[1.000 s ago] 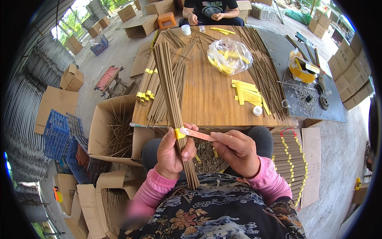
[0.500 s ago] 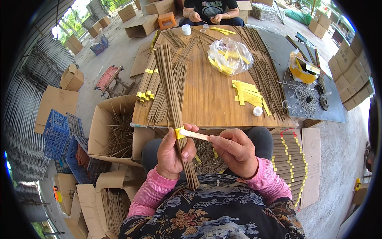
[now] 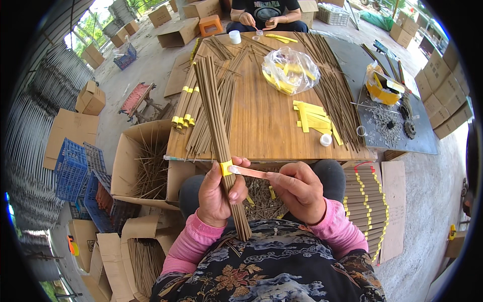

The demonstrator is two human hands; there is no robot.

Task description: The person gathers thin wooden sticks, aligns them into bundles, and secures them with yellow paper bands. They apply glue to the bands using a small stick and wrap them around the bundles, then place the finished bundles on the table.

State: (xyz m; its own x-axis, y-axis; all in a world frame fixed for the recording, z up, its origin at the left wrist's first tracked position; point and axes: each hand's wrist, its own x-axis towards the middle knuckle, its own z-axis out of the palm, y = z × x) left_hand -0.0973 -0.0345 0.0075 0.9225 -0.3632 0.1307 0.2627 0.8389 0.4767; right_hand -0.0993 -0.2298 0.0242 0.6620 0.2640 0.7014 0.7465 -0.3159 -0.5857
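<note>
Head view. Your left grip (image 3: 215, 196) is clamped around a bundle of brown sticks (image 3: 216, 118), which stands aslant in front of you; its upper part lies over the near left part of the wooden desk (image 3: 259, 123) as seen from above, and its lower end points toward your lap. A yellow band (image 3: 225, 169) circles the bundle just above your left fingers. Your right grip (image 3: 301, 190) has thumb and fingertips together on a flat stick (image 3: 255, 174), whose white-coated tip meets, or nearly meets, the right edge of the band; actual contact cannot be told.

The change is small. The flat stick now shows a reddish face where a paler one showed half a second ago, and its tip sits slightly lower and farther right. This suggests a slight roll of the flat stick during a dabbing stroke; the bundle keeps practically the same place, so your left grip appears to give a steady support for it.

On the desk, yellow strips (image 3: 314, 121) lie in a loose pile beside a small white pot (image 3: 325, 140), with a clear plastic bag (image 3: 291, 70) of more yellow pieces beyond. Banded bundles (image 3: 184, 108) lie at the left edge. At the far side, a co-worker's hand (image 3: 247, 19) is now nearer a small clear pot (image 3: 259, 33).
</note>
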